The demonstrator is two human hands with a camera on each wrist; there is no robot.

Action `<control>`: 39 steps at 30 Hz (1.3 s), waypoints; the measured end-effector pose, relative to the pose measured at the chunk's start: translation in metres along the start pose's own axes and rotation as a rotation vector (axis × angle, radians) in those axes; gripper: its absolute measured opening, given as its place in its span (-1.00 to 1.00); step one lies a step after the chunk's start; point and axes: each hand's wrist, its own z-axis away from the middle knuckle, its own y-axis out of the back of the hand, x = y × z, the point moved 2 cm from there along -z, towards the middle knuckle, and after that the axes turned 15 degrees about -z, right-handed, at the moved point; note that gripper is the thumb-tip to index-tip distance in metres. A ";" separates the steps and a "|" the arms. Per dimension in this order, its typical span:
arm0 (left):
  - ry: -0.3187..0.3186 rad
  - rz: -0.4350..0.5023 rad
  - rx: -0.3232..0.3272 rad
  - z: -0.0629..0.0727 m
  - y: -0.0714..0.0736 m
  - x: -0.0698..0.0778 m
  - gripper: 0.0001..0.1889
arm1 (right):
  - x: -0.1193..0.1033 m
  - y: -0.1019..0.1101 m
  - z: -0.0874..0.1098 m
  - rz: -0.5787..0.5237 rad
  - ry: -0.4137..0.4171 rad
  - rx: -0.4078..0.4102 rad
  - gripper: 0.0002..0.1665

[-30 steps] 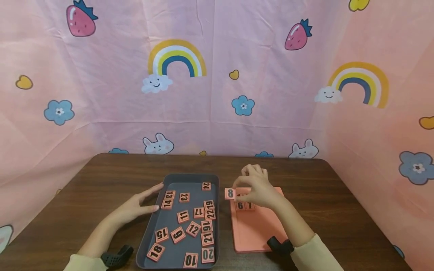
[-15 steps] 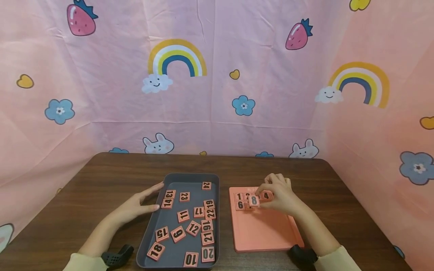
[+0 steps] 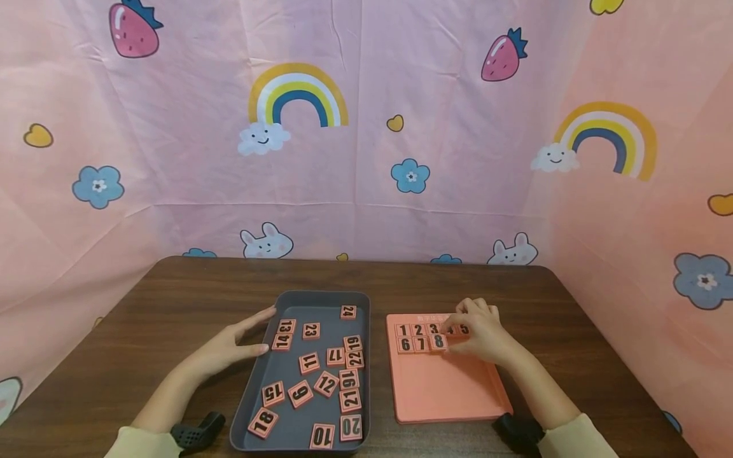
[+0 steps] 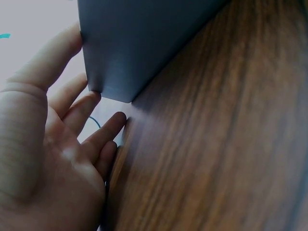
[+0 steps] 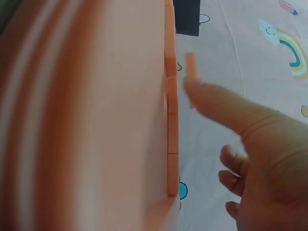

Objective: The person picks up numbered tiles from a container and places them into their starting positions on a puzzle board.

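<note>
My right hand (image 3: 481,331) pinches a pink number tile marked 8 (image 3: 438,342) over a pink puzzle board (image 3: 446,391). In the right wrist view this tile (image 5: 190,62) stands slightly off the board's surface, with the thumb against it. Tiles 1 to 5 form the board's top row, the last ones partly covered by my fingers; 6 and 7 lie below, left of the 8. My left hand (image 3: 231,346) touches the left wall of a dark grey tray (image 3: 315,312), thumb and fingers spread. In the left wrist view its fingertips rest against the tray's side (image 4: 139,43).
Several loose number tiles lie scattered in the tray at various angles, such as the 9 (image 3: 300,394) and the 10 (image 3: 322,436). Tray and board sit side by side on a brown wooden table (image 3: 195,286). A patterned pink cloth (image 3: 366,172) hangs behind and beside it.
My right hand has carried tile 8 from the board's upper left edge rightward and down to the spot beside tile 7. The left hand stays at the tray.
</note>
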 end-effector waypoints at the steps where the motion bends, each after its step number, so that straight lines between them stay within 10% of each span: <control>1: -0.002 0.004 -0.001 0.000 0.000 0.000 -0.28 | 0.002 -0.001 0.000 0.001 -0.006 -0.001 -0.65; 25: -0.011 -0.009 0.010 -0.001 -0.001 0.000 -0.28 | 0.006 -0.013 0.000 -0.054 0.026 0.036 -0.69; 39: -0.017 -0.006 0.010 -0.001 0.000 0.000 -0.28 | -0.053 -0.019 -0.012 -0.084 0.175 0.108 -0.63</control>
